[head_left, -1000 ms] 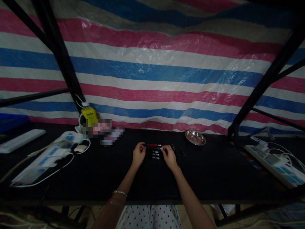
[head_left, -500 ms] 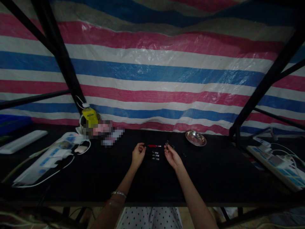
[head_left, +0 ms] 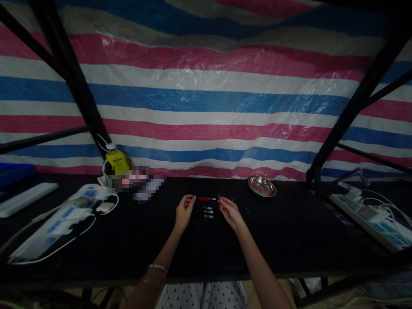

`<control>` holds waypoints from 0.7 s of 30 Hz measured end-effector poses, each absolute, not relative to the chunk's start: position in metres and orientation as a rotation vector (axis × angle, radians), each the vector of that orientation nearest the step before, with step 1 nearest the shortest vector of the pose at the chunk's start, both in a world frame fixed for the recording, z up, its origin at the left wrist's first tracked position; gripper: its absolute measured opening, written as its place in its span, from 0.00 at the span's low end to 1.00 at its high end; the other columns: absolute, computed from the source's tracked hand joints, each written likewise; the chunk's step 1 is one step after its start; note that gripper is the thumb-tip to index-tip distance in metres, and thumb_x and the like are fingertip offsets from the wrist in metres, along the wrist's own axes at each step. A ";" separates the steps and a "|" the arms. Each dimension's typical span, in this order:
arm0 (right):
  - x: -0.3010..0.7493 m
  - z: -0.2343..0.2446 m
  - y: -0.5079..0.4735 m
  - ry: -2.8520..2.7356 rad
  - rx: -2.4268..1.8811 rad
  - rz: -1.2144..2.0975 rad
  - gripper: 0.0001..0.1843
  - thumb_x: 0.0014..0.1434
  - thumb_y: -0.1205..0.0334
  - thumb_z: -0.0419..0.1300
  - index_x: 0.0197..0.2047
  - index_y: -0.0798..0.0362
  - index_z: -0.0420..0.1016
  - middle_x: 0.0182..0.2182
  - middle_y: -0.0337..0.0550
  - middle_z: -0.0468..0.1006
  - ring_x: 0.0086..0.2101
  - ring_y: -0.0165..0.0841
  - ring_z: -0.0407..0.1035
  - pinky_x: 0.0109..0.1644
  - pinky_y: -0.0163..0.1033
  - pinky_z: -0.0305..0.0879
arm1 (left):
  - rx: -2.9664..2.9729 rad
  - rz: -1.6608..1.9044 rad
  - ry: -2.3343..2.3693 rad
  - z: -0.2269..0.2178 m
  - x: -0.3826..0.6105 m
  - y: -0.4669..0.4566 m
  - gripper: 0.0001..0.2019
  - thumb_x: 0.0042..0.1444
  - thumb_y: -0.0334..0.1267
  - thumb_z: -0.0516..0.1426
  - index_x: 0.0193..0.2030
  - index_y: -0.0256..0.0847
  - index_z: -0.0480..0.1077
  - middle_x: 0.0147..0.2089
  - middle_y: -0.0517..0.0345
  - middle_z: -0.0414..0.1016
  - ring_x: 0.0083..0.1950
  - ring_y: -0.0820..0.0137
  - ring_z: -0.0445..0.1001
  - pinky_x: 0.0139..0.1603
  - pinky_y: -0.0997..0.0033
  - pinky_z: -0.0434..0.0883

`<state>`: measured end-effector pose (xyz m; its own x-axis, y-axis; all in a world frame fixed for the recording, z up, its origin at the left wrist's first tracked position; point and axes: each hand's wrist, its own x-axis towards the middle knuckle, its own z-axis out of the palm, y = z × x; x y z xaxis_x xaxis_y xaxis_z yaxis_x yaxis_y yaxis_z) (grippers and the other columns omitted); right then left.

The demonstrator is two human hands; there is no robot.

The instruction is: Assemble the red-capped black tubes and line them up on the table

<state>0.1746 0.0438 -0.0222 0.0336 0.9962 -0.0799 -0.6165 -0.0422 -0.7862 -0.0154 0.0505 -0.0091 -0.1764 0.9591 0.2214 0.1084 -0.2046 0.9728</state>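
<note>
A slim red and black pen-like stick lies crosswise between my hands. The fingers of my left hand are pinched at its dark left end. My right hand is closed at the fingertips around a small dark piece, close to the stick's right end; its exact kind is too small and dim to make out. Just nearer to me, several black slim sticks with white print lie in a row, hard to tell from the black table. Small dark bits lie right of my right hand.
A shiny metal dish stands at the back right of the black table. Power strips with cables lie on the left, and another power strip on the right. A yellow-labelled bottle stands by the left frame post.
My right hand has brought the small piece down and left to the stick's right end. My left fingertips have closed in on its left end. The view has shifted slightly.
</note>
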 end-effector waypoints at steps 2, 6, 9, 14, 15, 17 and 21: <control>0.171 -0.024 0.043 -0.809 -0.854 1.399 0.16 0.38 0.61 0.70 0.32 0.57 0.77 0.22 0.38 0.73 0.19 0.22 0.60 0.22 0.29 0.55 | 1.399 1.455 1.311 -0.007 -0.014 0.047 0.19 0.49 0.54 0.55 0.39 0.39 0.68 0.28 0.61 0.68 0.28 0.74 0.68 0.28 0.76 0.65; 0.166 -0.025 0.041 -1.071 -0.977 1.262 0.16 0.40 0.55 0.68 0.32 0.56 0.78 0.17 0.33 0.69 0.18 0.22 0.56 0.22 0.30 0.51 | 1.667 1.389 1.383 -0.003 -0.012 0.039 0.19 0.52 0.53 0.54 0.41 0.40 0.68 0.29 0.61 0.68 0.27 0.73 0.66 0.30 0.74 0.65; 0.166 -0.025 0.039 -1.145 -1.040 1.200 0.18 0.41 0.52 0.67 0.32 0.56 0.78 0.19 0.35 0.71 0.18 0.23 0.56 0.23 0.31 0.52 | 1.880 1.312 1.425 -0.002 -0.010 0.035 0.17 0.53 0.51 0.53 0.43 0.42 0.68 0.30 0.61 0.68 0.29 0.72 0.67 0.34 0.73 0.66; 0.167 -0.023 0.038 -1.169 -1.074 1.190 0.18 0.42 0.52 0.66 0.34 0.56 0.78 0.20 0.36 0.71 0.19 0.24 0.57 0.24 0.32 0.52 | 1.984 1.347 1.413 -0.003 -0.009 0.034 0.14 0.55 0.47 0.51 0.42 0.41 0.68 0.29 0.60 0.69 0.30 0.72 0.68 0.36 0.73 0.66; 0.167 -0.023 0.038 -1.168 -1.073 1.197 0.18 0.41 0.52 0.66 0.33 0.56 0.78 0.19 0.36 0.71 0.19 0.24 0.57 0.24 0.32 0.52 | 1.982 1.350 1.418 -0.004 -0.009 0.035 0.14 0.56 0.47 0.51 0.42 0.41 0.68 0.29 0.60 0.69 0.30 0.72 0.68 0.36 0.74 0.66; 0.167 -0.023 0.038 -1.160 -1.064 1.213 0.18 0.41 0.52 0.67 0.33 0.56 0.78 0.19 0.35 0.70 0.19 0.24 0.57 0.24 0.32 0.52 | 1.982 1.345 1.430 -0.005 -0.009 0.036 0.14 0.56 0.47 0.51 0.43 0.42 0.68 0.29 0.60 0.70 0.30 0.72 0.68 0.36 0.73 0.66; 0.166 -0.024 0.038 -1.133 -1.050 1.196 0.19 0.42 0.51 0.66 0.35 0.55 0.79 0.20 0.36 0.71 0.20 0.24 0.58 0.26 0.32 0.53 | 2.053 1.340 1.537 -0.006 -0.010 0.038 0.14 0.56 0.48 0.51 0.39 0.42 0.70 0.32 0.58 0.72 0.35 0.69 0.70 0.41 0.68 0.65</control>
<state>0.1659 0.0380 -0.0241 0.0232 0.9960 0.0858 -0.1403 0.0882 -0.9862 -0.0102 0.0381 -0.0063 0.0221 0.8560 0.5165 0.6286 -0.4137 0.6586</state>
